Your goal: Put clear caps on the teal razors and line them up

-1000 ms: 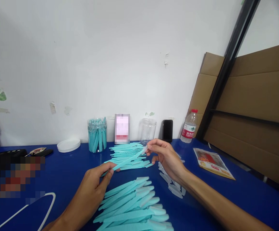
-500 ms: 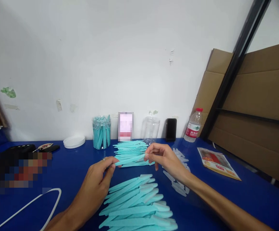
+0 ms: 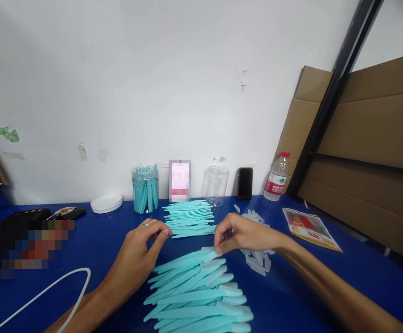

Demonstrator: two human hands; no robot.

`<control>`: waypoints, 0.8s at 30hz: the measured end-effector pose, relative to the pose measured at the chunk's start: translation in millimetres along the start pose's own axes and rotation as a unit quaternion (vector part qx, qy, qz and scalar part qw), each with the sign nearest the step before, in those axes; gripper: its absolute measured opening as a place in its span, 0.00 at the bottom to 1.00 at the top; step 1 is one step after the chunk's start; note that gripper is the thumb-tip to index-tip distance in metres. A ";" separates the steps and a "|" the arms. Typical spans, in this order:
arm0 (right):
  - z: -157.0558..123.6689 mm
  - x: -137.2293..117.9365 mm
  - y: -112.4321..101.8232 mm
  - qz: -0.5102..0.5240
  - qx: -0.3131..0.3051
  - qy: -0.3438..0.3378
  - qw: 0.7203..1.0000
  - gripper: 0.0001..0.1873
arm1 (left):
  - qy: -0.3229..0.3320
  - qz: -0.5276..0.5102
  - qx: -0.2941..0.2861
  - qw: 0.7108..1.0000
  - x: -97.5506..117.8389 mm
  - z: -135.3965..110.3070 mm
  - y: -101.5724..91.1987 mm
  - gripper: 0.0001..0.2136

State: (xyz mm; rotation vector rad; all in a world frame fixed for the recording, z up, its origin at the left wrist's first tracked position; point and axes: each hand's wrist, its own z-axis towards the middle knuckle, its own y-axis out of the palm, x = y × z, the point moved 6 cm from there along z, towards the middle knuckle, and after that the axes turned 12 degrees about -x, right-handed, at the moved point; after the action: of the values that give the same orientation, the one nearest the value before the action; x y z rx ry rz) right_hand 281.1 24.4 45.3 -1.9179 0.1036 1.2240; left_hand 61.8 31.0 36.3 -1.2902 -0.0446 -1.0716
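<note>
My right hand [image 3: 244, 236] reaches down to the near pile of teal sticks [image 3: 197, 296], and its thumb and fingers pinch the pale tip of the topmost teal stick [image 3: 187, 261]. My left hand [image 3: 142, 252], with a ring on one finger, lies left of that pile. Its fingers are curled together with nothing visible in them, and their tips are just short of the neat far stack of teal sticks [image 3: 190, 217]. A heap of clear plastic caps [image 3: 257, 259] lies under and behind my right wrist.
Along the wall stand a jar of teal sticks [image 3: 145, 189], an empty clear jar [image 3: 216, 185], a black phone [image 3: 244, 183] and a water bottle [image 3: 276, 177]. A white lid [image 3: 106, 203] and a white cable [image 3: 48, 291] lie to the left, a printed packet [image 3: 308, 227] to the right by cardboard sheets [image 3: 371, 152].
The stick that both hands held up is no longer between them. My right hand has dropped onto the near pile, and my left hand has let go and rests by the far stack.
</note>
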 end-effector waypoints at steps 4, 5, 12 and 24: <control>0.0 8.1 -4.0 -0.036 -0.002 0.026 0.999 0.10 | -0.001 0.054 -0.028 0.998 -10.0 1.6 3.6 0.12; -0.9 10.9 -9.5 -0.060 0.026 0.036 0.997 0.10 | 0.001 0.067 -0.039 0.997 -11.5 1.7 5.1 0.12; -3.8 29.7 -34.5 -0.269 0.212 0.112 0.933 0.03 | 0.009 0.101 -0.055 0.993 -15.7 3.4 7.9 0.13; -28.9 37.5 -62.7 -0.321 0.183 0.233 0.900 0.08 | 0.109 0.133 -0.116 0.978 -8.8 -0.5 24.3 0.23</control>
State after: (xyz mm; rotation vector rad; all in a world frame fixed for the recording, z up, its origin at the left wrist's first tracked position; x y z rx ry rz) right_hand 350.7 58.3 58.7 -1.6689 -0.0479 0.2690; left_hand 72.7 33.4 13.0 -1.3345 0.4191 -0.9988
